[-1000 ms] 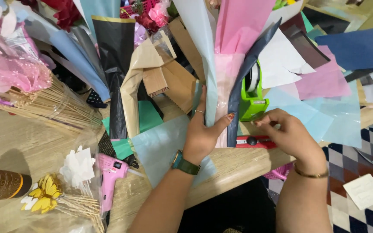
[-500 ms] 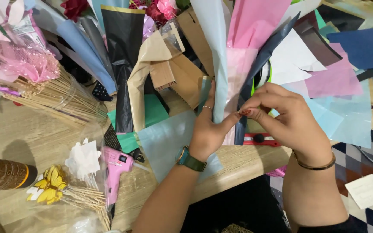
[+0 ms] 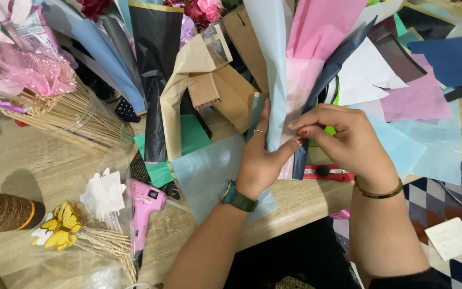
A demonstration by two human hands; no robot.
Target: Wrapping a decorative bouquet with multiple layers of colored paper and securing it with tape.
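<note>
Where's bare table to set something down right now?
Bare wood shows left of the pink glue gun, below the bundle of sticks, and along the table edge under the red cutter. Around both hands, paper sheets crowd everything.

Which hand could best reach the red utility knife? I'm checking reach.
Probably the right hand: the red utility knife lies just beneath it, while the left hand grips the gathered wrapping-paper sheets.

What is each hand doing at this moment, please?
Left hand: closed around the gathered wrapping paper sheets, holding them upright.
Right hand: fingers pinching the lower edge of the same sheets, beside the left thumb.
</note>
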